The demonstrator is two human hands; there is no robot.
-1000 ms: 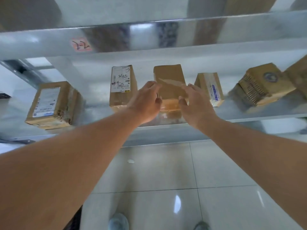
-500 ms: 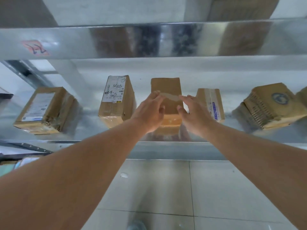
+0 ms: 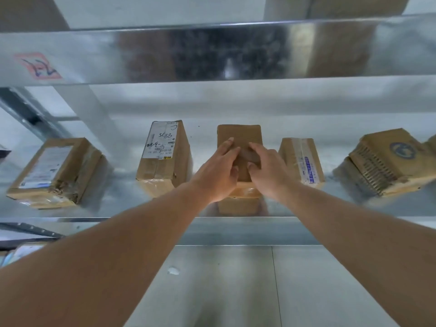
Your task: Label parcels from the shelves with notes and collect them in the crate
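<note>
Both hands – left hand (image 3: 218, 172), right hand (image 3: 269, 172) – lie fingers-together on the parcel (image 3: 239, 135); probably light, stiff cardboard – grip its sides.

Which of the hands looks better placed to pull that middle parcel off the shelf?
Neither clearly: both rest on top of the plain parcel. The right hand perhaps, its thumb curling toward the front face, while the left hand lies flatter.

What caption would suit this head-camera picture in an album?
Both hands, left hand and right hand, rest on the middle parcel on a metal shelf.
</note>
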